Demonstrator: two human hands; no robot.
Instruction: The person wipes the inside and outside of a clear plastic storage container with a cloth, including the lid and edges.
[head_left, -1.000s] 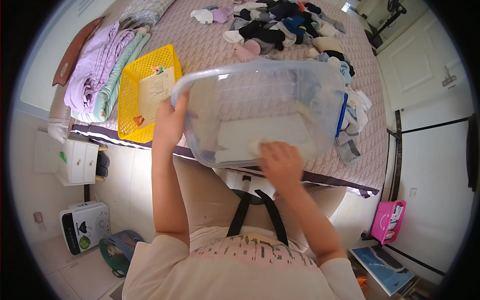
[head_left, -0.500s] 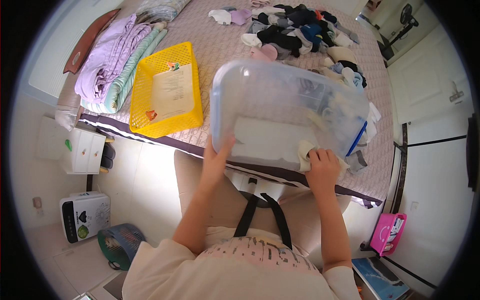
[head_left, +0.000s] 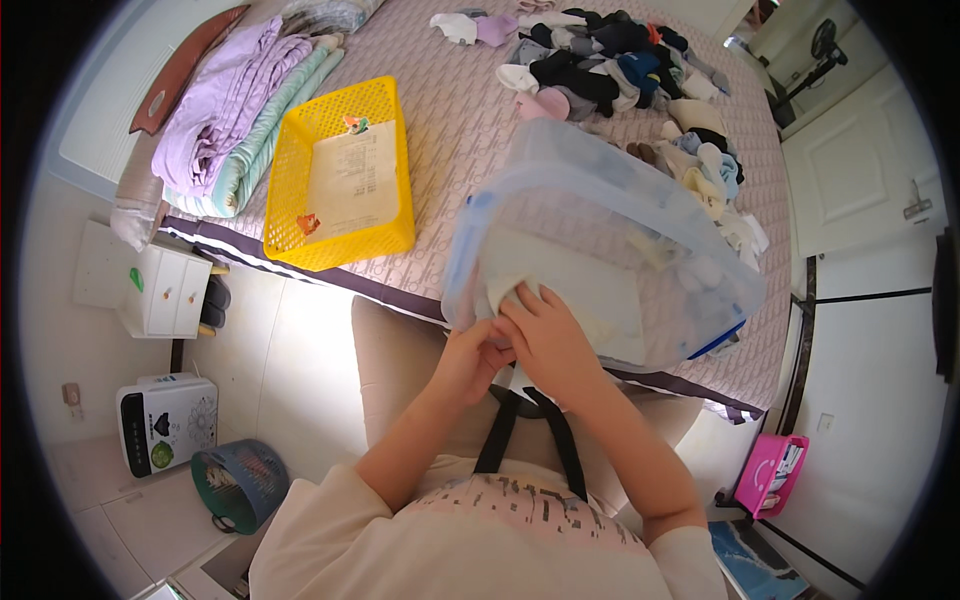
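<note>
A clear plastic storage box (head_left: 605,165) with blue latches rests tilted at the bed's near edge, its open side toward me. At its near left corner, my right hand (head_left: 548,338) is closed on a cream cloth (head_left: 507,288) and presses it against the box. My left hand (head_left: 466,362) meets the right one there, its fingers curled at the box's near rim. Part of that rim is hidden behind my hands.
A yellow basket (head_left: 406,205) holding a paper sheet stands left of the box. Behind lies a pile of socks (head_left: 590,65), with more at the right. Folded lilac bedding (head_left: 215,110) is at the far left. A blue-green bin (head_left: 265,478) stands on the floor.
My right hand has moved left with the cloth, from the box's near right to its near left corner, beside my left hand. The box has turned and tilted.
</note>
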